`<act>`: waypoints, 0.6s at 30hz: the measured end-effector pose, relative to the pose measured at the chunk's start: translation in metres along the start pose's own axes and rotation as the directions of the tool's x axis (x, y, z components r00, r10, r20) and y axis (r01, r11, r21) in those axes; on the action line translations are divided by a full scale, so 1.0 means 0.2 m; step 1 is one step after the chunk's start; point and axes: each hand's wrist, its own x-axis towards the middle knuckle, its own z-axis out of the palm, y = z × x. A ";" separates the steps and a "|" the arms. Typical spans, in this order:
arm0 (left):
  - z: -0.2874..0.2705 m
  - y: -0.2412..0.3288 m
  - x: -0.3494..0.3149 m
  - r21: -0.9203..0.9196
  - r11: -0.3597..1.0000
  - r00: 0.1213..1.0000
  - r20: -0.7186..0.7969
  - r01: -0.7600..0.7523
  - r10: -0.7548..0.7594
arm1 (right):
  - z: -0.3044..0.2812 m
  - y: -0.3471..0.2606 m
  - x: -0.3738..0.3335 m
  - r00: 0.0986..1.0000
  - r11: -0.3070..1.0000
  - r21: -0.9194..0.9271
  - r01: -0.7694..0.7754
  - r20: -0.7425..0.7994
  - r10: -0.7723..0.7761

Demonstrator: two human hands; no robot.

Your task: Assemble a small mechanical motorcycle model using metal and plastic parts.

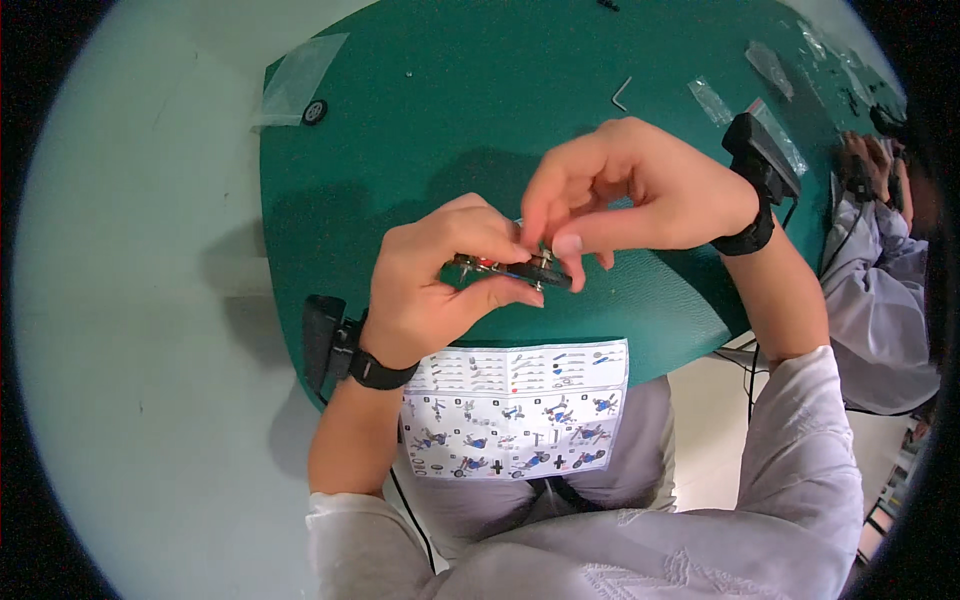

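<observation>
Over the near part of the table, my left hand (425, 270) pinches a small model assembly (548, 272) between thumb and fingers. The piece is dark and flat, with metal screws standing out above and below it and a bit of red near my left fingertips. My right hand (645, 190) comes in from the right, with thumb and fingers closed around the assembly's right end, at an upright screw. Whether a separate small part sits between those fingertips is hidden. A printed instruction sheet (515, 412) with step pictures lies across my lap, below both hands.
On the green table (450, 90) lie a small black wheel (315, 112) on a clear plastic bag (300, 75), an L-shaped hex key (622, 96) and several clear bags (770, 68) at the far right. Another person's hand (868, 160) is at the right edge.
</observation>
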 end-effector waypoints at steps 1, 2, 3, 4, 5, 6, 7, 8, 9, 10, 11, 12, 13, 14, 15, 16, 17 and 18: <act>0.00 0.00 0.00 -0.069 0.998 1.000 0.011 0.010 -0.009 | -0.01 0.03 0.01 1.000 1.000 0.006 0.002 0.001 -0.002; 0.00 0.00 0.00 -0.068 0.998 1.000 0.014 0.015 -0.014 | -0.02 0.09 0.02 0.993 0.994 -0.005 0.110 0.031 -0.110; -0.01 -0.01 0.00 -0.120 0.992 0.999 0.020 0.040 -0.038 | -0.03 0.13 0.02 0.975 0.976 -0.012 0.216 0.061 -0.215; -0.01 -0.01 -0.01 -0.172 0.983 0.998 0.027 0.065 -0.062 | -0.03 0.15 0.02 0.975 0.976 -0.004 0.217 0.059 -0.216; 0.00 -0.01 -0.01 -0.172 0.982 0.997 0.031 0.073 -0.068 | -0.02 0.16 0.02 0.979 0.980 0.047 0.193 0.061 -0.196; 0.01 -0.01 -0.02 -0.243 0.964 0.994 0.022 0.111 -0.109 | 0.00 0.17 0.02 0.982 0.980 0.099 0.171 0.066 -0.178; 0.01 -0.01 -0.03 -0.313 0.938 0.989 0.016 0.148 -0.150 | 0.01 0.17 0.02 0.981 0.979 0.107 0.174 0.063 -0.181; 0.02 0.00 -0.04 -0.311 0.938 0.988 0.021 0.155 -0.156 | 0.02 0.17 0.01 0.982 0.978 0.107 0.180 0.045 -0.186; 0.02 0.00 -0.04 -0.388 0.905 0.983 0.012 0.174 -0.184 | 0.03 0.17 0.01 0.981 0.977 0.103 0.189 0.028 -0.193; 0.02 0.00 -0.04 -0.462 0.867 0.977 0.005 0.189 -0.211 | 0.04 0.17 0.01 0.980 0.975 0.104 0.195 0.027 -0.199; 0.02 -0.01 -0.04 -0.457 0.869 0.978 0.008 0.191 -0.210 | 0.05 0.16 0.01 0.977 0.971 0.106 0.212 0.011 -0.215; 0.01 -0.02 -0.04 -0.445 0.882 0.986 0.008 0.154 -0.168 | 0.06 0.16 0.00 0.974 0.968 0.106 0.227 -0.007 -0.227; 0.01 -0.02 -0.04 -0.433 0.894 0.992 0.008 0.116 -0.124 | 0.07 0.16 0.00 0.973 0.968 0.105 0.230 -0.010 -0.230; 0.01 -0.02 -0.03 -0.432 0.895 0.992 0.011 0.115 -0.122 | 0.07 0.16 -0.01 0.982 0.977 0.099 0.186 0.013 -0.189; 0.00 -0.01 -0.03 -0.408 0.904 0.991 0.032 0.130 -0.128 | 0.07 0.16 -0.01 0.989 0.985 0.097 0.141 0.038 -0.146; -0.01 0.00 -0.03 -0.384 0.912 0.989 0.053 0.145 -0.135 | 0.08 0.16 -0.01 0.988 0.985 0.100 0.143 0.037 -0.147; -0.01 0.00 -0.03 -0.384 0.911 0.989 0.055 0.149 -0.138 | 0.09 0.16 -0.01 0.990 0.982 0.145 0.120 0.051 -0.129; -0.02 0.00 -0.02 -0.366 0.919 0.989 0.091 0.144 -0.118 | 0.09 0.15 -0.01 0.992 0.977 0.189 0.098 0.065 -0.112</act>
